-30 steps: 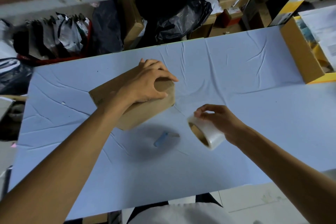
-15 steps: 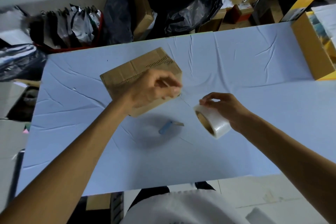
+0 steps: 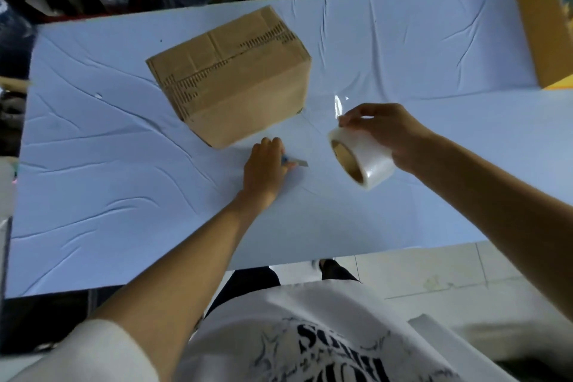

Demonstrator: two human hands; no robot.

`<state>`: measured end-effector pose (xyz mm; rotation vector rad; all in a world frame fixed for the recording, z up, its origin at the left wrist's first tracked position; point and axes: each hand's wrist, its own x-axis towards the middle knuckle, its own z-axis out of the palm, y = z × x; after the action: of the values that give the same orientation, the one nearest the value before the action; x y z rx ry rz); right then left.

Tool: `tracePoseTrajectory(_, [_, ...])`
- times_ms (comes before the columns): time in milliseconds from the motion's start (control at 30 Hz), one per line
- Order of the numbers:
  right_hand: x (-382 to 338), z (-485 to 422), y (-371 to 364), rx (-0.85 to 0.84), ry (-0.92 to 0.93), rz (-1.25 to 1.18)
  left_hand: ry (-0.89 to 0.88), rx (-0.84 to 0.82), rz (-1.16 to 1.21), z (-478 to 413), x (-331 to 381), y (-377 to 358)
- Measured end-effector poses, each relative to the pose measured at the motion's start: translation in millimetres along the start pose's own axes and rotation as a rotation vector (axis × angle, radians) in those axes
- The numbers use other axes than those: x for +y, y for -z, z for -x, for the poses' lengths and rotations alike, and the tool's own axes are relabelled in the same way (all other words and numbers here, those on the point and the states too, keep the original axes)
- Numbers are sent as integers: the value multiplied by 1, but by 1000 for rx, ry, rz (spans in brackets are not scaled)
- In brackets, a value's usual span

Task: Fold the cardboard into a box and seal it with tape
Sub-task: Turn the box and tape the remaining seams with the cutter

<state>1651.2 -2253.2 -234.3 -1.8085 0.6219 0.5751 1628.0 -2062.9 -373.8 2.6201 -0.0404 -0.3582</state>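
1. The worktop (image 3: 124,195) was covered in a creased pale blue sheet, with dark bags and cartons crowded along its far edge.
2. Left of centre stood the cardboard box (image 3: 235,77), folded up and closed on the faces that showed, its long axis running from near left to far right.
3. Just in front of the box's near corner, the left hand (image 3: 263,170) lay palm down on a small blue-handled cutter (image 3: 297,162); its grip seemed to be closing on the handle, though the fingers hid how firmly (only the blade end poked out to the right).
4. To the right, the right hand (image 3: 387,133) held the roll of clear tape (image 3: 361,160) above the worktop, its grip clamped on the roll.
5. A strip of tape (image 3: 337,107) glinted between roll and box, apparently drawn taut; judged from this, the cutter would have to travel right and away to sever it, and the left hand was the nearer.
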Motion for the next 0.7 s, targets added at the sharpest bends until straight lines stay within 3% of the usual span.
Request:
tracePoseTrajectory(200, [-3, 1, -5, 3, -8, 8, -36, -129, -17, -7, 0, 3])
tracePoseTrajectory(333, [-9, 8, -6, 11, -21, 9, -97, -228, 169, 2, 8, 38])
tracePoseTrajectory(500, [-13, 14, -4, 15, -12, -37, -213, 28, 169, -5, 36, 119])
tracePoseTrajectory(700, [-14, 18, 0, 8, -1, -92, -390, 186, 264, -20, 75, 174])
